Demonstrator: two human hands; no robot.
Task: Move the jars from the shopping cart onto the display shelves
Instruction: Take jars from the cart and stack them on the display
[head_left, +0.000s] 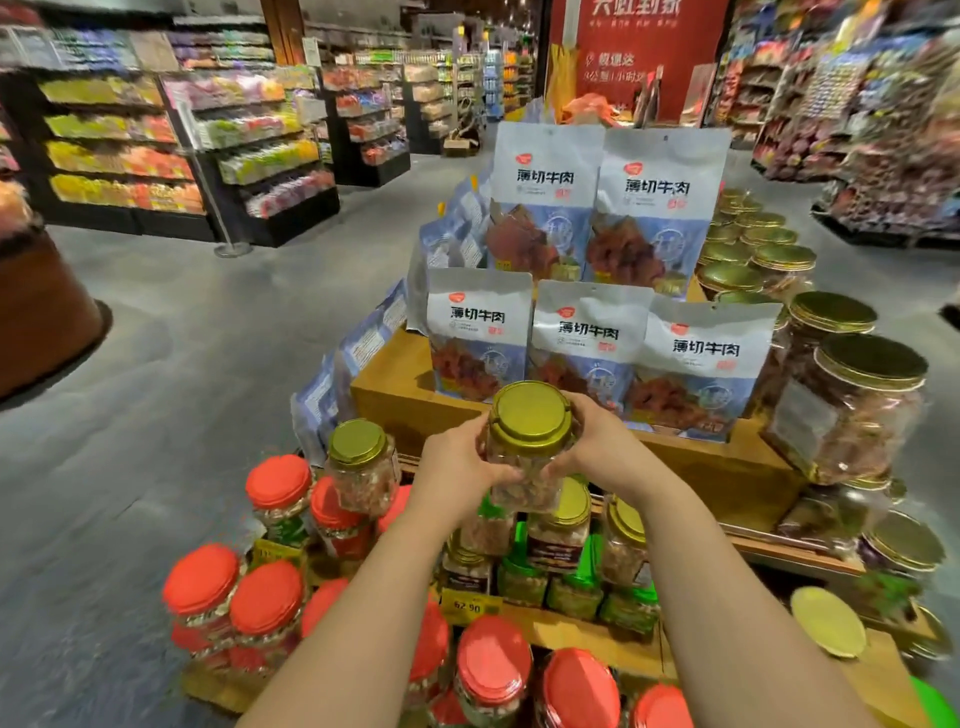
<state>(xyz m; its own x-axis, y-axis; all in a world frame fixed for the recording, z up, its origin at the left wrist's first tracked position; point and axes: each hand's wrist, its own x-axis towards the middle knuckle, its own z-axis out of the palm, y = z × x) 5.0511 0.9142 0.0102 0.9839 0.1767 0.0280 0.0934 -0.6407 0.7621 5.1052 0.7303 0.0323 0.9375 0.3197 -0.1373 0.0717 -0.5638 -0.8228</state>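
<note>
I hold a clear plastic jar with a gold lid (530, 441) in both hands, in front of a stepped wooden display stand (395, 384). My left hand (460, 467) grips its left side and my right hand (597, 441) its right side. The jar hangs upright above the lower tiers. Below it stand several gold-lidded jars (563, 530) and green-labelled jars (576, 592). Several red-lidded jars (267, 597) crowd the lowest level at the left and front. One more gold-lidded jar (361, 462) stands to the left. No shopping cart shows in view.
White and blue snack bags (587, 343) fill the stand's upper steps. Large gold-lidded jars (852, 405) line its right side. A yellow price tag (470, 605) marks the lower tier. Grey aisle floor (171, 374) opens to the left, with stocked shelves (130, 150) beyond.
</note>
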